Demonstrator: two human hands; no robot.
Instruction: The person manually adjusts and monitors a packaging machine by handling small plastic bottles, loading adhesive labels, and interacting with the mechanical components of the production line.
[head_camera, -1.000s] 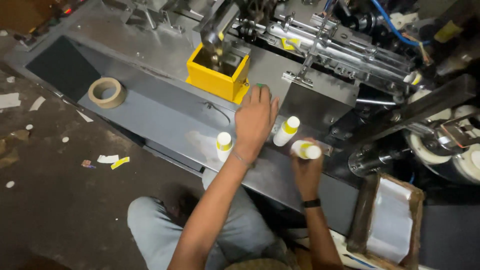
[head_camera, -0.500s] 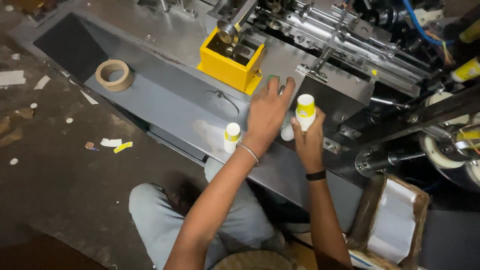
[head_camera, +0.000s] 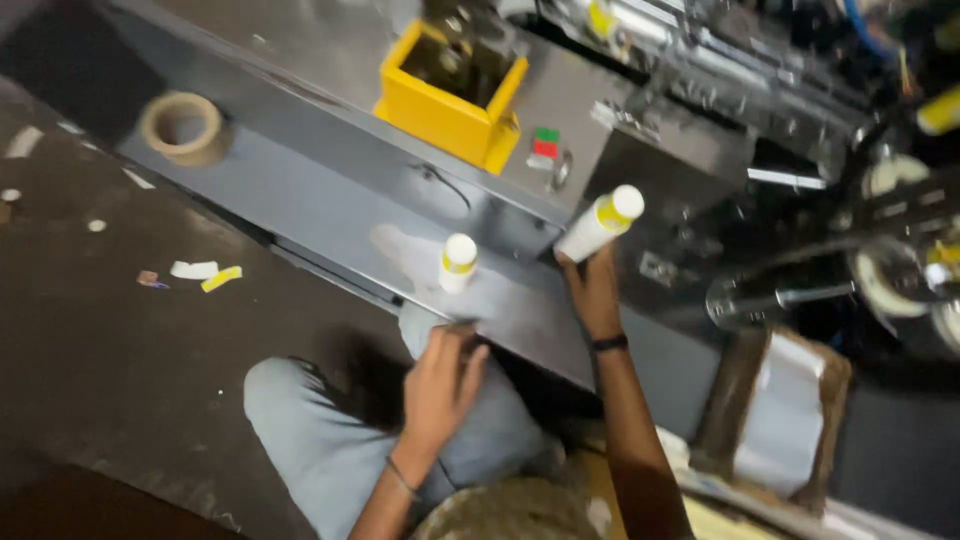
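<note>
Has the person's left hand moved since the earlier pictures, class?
Yes. The left hand has pulled back from near the yellow box to the near edge of the grey ledge, below the standing white bottle.

A roll of brown tape (head_camera: 182, 127) is seen lying on the grey machine ledge (head_camera: 300, 190), well left of the yellow box (head_camera: 450, 105).
</note>
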